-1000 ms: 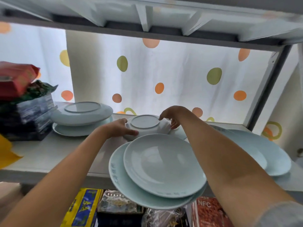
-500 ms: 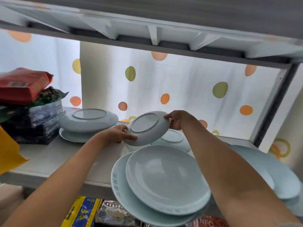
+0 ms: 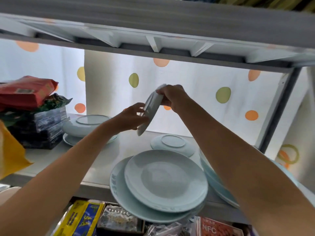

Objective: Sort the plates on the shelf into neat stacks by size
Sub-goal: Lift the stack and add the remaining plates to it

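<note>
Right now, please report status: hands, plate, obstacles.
Both hands, left hand and right hand, grip small plate, tilted on edge, above shelf. Upside-down plate lies below it.

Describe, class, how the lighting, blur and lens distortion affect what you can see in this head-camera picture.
Head view: strong backlight through the dotted curtain leaves the small plate, held by the left hand and right hand, dim and motion-blurred; the upper shelf is smeared; the wide angle bows the shelf edges; the front plates stay fairly sharp.
</note>
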A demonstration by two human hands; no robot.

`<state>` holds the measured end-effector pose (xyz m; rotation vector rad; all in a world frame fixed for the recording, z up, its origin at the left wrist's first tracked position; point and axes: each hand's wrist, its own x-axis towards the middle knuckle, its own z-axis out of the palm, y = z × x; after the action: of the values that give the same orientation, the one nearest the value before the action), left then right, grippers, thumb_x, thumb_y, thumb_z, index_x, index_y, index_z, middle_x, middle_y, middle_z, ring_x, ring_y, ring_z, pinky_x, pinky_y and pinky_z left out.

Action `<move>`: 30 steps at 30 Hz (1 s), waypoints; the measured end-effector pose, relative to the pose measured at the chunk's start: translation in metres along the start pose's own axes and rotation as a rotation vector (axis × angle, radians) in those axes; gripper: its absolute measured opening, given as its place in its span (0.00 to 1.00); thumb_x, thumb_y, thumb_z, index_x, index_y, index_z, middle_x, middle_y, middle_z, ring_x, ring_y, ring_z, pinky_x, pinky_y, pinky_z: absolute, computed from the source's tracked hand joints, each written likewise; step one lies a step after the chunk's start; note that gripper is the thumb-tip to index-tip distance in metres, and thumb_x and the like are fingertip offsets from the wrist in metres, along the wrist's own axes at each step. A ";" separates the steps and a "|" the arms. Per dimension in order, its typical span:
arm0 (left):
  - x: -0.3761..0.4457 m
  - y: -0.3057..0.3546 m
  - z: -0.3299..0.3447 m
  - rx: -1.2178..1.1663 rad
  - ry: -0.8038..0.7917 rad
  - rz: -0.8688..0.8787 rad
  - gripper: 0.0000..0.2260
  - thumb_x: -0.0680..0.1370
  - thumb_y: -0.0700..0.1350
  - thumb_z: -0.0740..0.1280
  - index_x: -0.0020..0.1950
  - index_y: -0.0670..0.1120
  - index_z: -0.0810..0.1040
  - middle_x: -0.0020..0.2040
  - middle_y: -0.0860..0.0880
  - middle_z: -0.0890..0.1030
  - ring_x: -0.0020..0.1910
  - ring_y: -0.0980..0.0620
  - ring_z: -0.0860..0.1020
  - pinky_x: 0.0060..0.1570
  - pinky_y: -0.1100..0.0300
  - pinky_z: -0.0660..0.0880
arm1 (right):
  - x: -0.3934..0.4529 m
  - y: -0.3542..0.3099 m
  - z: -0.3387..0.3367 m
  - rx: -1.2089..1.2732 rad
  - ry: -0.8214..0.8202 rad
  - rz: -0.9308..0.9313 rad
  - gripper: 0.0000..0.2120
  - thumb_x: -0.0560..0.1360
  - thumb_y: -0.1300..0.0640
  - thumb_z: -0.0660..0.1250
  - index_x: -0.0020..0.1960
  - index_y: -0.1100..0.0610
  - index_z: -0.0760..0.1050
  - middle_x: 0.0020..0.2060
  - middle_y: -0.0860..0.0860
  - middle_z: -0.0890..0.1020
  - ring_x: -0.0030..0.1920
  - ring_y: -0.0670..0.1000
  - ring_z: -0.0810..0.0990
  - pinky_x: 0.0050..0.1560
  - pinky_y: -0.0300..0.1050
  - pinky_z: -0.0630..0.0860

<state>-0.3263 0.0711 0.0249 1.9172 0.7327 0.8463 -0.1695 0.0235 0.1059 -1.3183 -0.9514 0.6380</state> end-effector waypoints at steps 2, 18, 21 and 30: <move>-0.007 0.023 0.002 -0.031 -0.008 0.008 0.25 0.69 0.55 0.70 0.64 0.50 0.72 0.57 0.49 0.77 0.52 0.50 0.79 0.44 0.50 0.81 | -0.017 -0.012 0.004 -0.158 -0.007 -0.144 0.08 0.71 0.68 0.72 0.37 0.64 0.74 0.33 0.59 0.80 0.32 0.56 0.82 0.30 0.46 0.82; -0.054 0.040 -0.033 -0.617 -0.011 -0.532 0.39 0.69 0.64 0.69 0.59 0.29 0.74 0.47 0.36 0.83 0.38 0.44 0.85 0.30 0.60 0.81 | -0.115 0.004 0.001 -0.938 -0.250 -0.737 0.08 0.72 0.52 0.66 0.44 0.54 0.82 0.27 0.47 0.75 0.35 0.51 0.75 0.36 0.43 0.67; -0.061 0.039 -0.037 -0.619 0.032 -0.548 0.28 0.73 0.56 0.66 0.57 0.30 0.73 0.45 0.37 0.81 0.30 0.47 0.83 0.25 0.63 0.78 | -0.132 0.005 -0.008 -0.875 -0.331 -0.755 0.20 0.67 0.39 0.56 0.35 0.52 0.80 0.24 0.51 0.71 0.30 0.50 0.68 0.33 0.44 0.66; -0.085 0.048 -0.034 -0.374 0.135 -0.457 0.09 0.73 0.34 0.55 0.36 0.35 0.72 0.30 0.35 0.81 0.29 0.45 0.83 0.27 0.64 0.79 | -0.114 0.016 -0.032 -0.669 -0.480 -0.368 0.25 0.76 0.41 0.66 0.43 0.65 0.82 0.37 0.57 0.85 0.40 0.57 0.84 0.42 0.49 0.81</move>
<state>-0.3965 0.0021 0.0573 1.3019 0.9716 0.7615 -0.1968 -0.0858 0.0662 -1.5302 -1.8651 0.3556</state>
